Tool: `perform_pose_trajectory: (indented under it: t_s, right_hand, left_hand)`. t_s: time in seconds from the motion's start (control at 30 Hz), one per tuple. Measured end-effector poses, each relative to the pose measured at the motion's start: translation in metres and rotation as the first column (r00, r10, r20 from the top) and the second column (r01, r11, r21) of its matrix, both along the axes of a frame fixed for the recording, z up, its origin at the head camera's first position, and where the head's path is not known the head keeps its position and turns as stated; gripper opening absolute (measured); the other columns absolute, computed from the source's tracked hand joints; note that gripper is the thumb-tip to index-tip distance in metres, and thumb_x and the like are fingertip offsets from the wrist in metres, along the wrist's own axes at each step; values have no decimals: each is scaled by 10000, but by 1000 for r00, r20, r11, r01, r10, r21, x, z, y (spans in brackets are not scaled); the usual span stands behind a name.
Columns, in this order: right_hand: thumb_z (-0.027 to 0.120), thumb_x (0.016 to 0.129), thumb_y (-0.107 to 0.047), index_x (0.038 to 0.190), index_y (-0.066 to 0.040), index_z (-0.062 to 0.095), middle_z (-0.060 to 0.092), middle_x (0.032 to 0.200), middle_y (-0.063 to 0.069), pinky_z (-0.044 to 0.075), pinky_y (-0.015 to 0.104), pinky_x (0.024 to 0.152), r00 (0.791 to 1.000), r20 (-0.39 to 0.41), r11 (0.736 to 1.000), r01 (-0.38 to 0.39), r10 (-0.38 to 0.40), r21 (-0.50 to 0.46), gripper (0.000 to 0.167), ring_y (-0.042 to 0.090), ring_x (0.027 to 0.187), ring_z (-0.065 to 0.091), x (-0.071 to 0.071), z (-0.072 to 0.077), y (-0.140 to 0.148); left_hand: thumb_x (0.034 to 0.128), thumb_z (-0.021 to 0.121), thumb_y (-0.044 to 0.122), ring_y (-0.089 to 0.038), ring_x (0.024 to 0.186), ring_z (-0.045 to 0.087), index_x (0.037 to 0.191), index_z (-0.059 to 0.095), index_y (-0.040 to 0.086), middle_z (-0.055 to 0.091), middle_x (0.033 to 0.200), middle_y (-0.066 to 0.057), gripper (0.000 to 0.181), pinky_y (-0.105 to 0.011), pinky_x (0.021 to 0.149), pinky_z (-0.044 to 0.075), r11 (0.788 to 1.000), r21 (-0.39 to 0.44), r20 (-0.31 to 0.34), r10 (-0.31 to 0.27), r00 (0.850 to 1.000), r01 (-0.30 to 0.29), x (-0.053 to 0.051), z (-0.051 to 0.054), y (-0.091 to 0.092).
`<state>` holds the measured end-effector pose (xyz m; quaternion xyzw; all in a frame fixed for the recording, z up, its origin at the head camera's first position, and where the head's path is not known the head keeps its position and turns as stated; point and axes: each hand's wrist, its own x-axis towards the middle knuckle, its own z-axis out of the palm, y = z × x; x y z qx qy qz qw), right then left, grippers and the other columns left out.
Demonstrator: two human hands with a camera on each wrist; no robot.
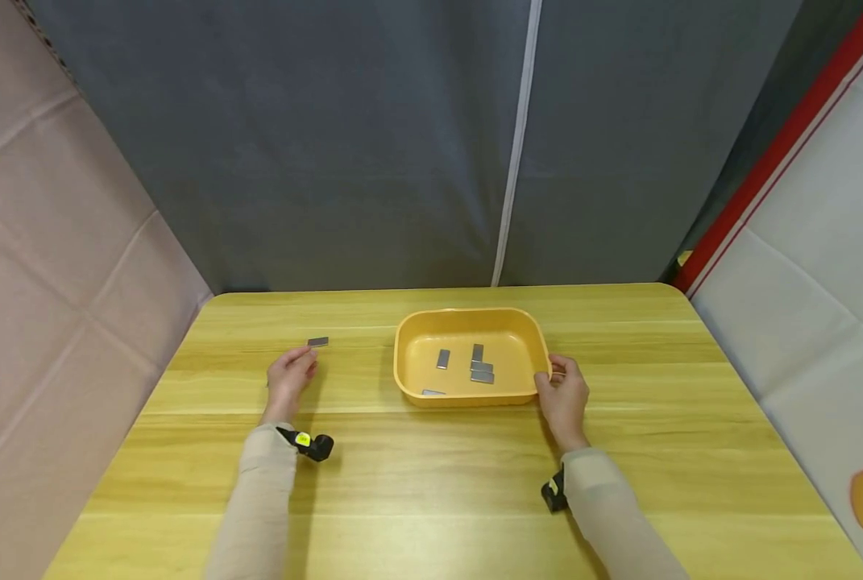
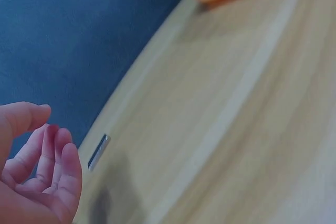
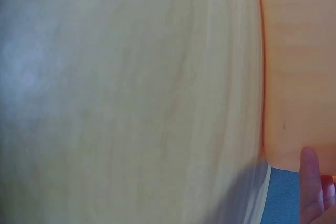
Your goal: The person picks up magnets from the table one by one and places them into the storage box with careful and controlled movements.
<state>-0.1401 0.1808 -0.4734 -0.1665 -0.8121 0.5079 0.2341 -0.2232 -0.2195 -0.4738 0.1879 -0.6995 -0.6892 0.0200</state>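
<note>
A small grey flat rectangular piece (image 1: 318, 341) lies on the table just beyond the fingertips of the person's left hand (image 1: 291, 376); the left wrist view shows a gap between them, the thumb and loosely bent fingers slightly parted and holding nothing. To its right, a shallow yellow rounded-rectangular tray (image 1: 434, 319) sits near the table's back edge, without reaching it. The right hand (image 1: 565, 400) pinches the tray's rim at its near right corner, thumb on the inside. Inside, three matching grey pieces (image 1: 482, 376) cluster right of the middle, another lies left of them, and one sits partly hidden by the near wall. A wide stretch of the yellow wooden table (image 1: 431, 483) separates left hand from tray, with more room toward the person and on the right. A dark grey cloth (image 1: 315, 145) hangs behind the back edge.
</note>
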Motion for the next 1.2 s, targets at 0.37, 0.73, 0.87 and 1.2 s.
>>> perform_pose_trajectory:
  t_s: [0.37,0.73,0.87,1.2]
  right_hand:
    - [539,761,-12,1064,38,548,573,950,199,395,97,578,1000,6,1000,-7,7,-24,307,268,799,570,2,2,0]
    - [529,766,10,1065,51,547,571,945,214,388,88,580,1000,-4,1000,-13,13,-18,302,290,799,575,2,3,0]
    - [535,766,7,1069,44,545,569,953,206,393,95,583,1000,6,999,-15,15,-29,306,279,806,572,1,3,0]
    - [536,762,-9,1076,34,542,563,958,193,411,125,577,1000,20,999,-14,15,-35,317,268,809,566,1,2,0]
  left_hand:
    - [799,625,132,-40,605,557,1152,545,-45,613,711,82,403,-142,511,443,988,-86,-14,125,992,-126,10,-1,-16]
    - [816,599,83,-87,678,569,1112,566,-48,594,782,37,325,-189,602,472,957,-247,16,161,987,-152,23,13,-19]
    - [817,596,91,-42,672,533,1098,574,-48,592,841,-20,315,-149,590,437,934,-318,20,177,984,-161,27,12,-23]
    - [754,632,55,57,542,459,995,628,-65,617,727,0,269,-98,509,381,882,-425,-18,220,975,-206,25,6,-27]
